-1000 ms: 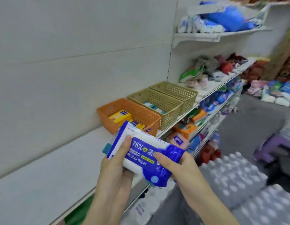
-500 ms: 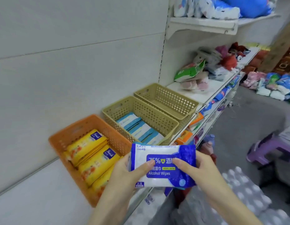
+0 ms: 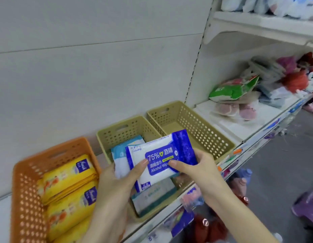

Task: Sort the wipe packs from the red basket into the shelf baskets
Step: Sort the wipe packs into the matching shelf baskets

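Both hands — left hand (image 3: 115, 188), right hand (image 3: 196, 171) — pinch blue alcohol wipe pack (image 3: 161, 156). Orange basket (image 3: 27, 199) left, middle beige basket (image 3: 117, 130) beneath already stocked — far beige basket (image 3: 204, 134) beyond looks empty.

Left hand (image 3: 115, 188) and right hand (image 3: 196, 170), forearms extended forward, palms facing inward; each grip closed with thumb on top, thumbs nearly meeting, on one alcohol wipes pack (image 3: 159, 155).

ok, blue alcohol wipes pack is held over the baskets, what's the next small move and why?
Probably carry the blue alcohol wipes pack right and set it in the far beige basket. Both hands, left and right, hold it over the middle beige basket, which has light blue packs; the orange basket has yellow packs; the far one looks empty.
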A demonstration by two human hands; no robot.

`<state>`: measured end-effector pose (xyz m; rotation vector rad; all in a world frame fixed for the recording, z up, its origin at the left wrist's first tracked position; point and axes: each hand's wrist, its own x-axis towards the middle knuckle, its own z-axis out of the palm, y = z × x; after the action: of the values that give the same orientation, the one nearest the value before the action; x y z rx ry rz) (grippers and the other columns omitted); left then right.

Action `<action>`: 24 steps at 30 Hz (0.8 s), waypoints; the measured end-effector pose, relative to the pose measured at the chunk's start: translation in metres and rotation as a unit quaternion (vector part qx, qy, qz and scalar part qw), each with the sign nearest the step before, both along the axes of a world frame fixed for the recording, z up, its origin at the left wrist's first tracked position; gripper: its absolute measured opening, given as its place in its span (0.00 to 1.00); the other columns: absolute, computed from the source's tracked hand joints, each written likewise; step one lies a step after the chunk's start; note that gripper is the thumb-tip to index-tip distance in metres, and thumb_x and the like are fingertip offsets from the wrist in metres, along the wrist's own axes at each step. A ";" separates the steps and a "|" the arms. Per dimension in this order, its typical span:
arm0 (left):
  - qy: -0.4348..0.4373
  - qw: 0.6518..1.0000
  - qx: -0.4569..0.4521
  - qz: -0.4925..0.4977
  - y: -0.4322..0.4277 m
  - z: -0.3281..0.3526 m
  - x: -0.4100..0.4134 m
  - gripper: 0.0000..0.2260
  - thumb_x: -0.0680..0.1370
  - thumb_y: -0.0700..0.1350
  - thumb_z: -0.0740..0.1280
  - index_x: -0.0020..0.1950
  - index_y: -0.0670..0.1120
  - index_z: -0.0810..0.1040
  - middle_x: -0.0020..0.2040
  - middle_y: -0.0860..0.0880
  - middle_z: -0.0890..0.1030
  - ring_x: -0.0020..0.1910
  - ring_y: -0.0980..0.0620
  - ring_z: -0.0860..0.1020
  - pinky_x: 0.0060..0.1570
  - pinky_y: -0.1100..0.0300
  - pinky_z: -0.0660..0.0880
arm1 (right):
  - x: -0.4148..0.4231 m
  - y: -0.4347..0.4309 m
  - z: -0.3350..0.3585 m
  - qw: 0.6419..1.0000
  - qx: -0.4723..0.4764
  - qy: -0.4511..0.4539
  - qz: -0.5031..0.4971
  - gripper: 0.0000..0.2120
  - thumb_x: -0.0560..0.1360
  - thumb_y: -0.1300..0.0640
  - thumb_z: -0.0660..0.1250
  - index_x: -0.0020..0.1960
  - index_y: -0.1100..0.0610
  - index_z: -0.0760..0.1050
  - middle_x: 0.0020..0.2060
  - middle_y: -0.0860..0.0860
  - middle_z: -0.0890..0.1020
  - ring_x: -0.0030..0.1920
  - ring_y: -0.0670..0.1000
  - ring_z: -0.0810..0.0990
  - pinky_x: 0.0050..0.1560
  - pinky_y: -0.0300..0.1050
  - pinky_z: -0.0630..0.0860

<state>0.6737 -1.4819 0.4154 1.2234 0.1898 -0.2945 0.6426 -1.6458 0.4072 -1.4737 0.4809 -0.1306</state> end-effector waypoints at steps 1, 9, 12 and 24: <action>0.004 1.000 0.003 0.017 -0.011 0.000 0.006 0.14 0.66 0.42 0.72 0.50 0.45 0.79 0.40 0.47 0.86 0.34 0.52 0.84 0.27 0.61 0.78 | 0.008 -0.014 0.001 1.000 0.021 0.000 -0.005 0.14 0.63 0.65 0.75 0.48 0.60 0.79 0.39 0.51 0.86 0.38 0.47 0.85 0.32 0.38 0.78; 0.069 0.984 -0.011 0.161 -0.042 -0.014 0.061 0.11 0.78 0.51 0.64 0.49 0.44 0.79 0.41 0.47 0.86 0.38 0.51 0.85 0.29 0.57 0.81 | 0.094 -0.123 -0.024 0.939 0.300 0.121 -0.116 0.07 0.70 0.68 0.70 0.48 0.61 0.77 0.38 0.56 0.84 0.39 0.49 0.83 0.33 0.38 0.81; 0.075 0.976 -0.001 0.205 -0.043 -0.026 0.071 0.13 0.78 0.54 0.62 0.51 0.46 0.79 0.43 0.49 0.86 0.44 0.50 0.84 0.39 0.50 0.82 | 0.126 -0.128 -0.045 0.904 0.351 0.191 -0.150 0.05 0.72 0.70 0.69 0.41 0.64 0.74 0.32 0.58 0.82 0.38 0.50 0.78 0.29 0.37 0.78; 0.144 0.956 0.054 0.248 -0.036 -0.007 0.119 0.44 0.45 0.69 0.78 0.41 0.35 0.69 0.11 0.56 0.66 0.15 0.67 0.70 0.19 0.72 0.69 | 0.199 -0.108 -0.127 0.905 0.291 0.227 -0.211 0.03 0.73 0.67 0.69 0.43 0.63 0.75 0.40 0.54 0.79 0.31 0.45 0.78 0.20 0.31 0.72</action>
<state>0.7929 -1.5179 0.4085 1.1924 0.7616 -0.0201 0.8414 -1.7535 0.2801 -0.7821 1.1150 0.0215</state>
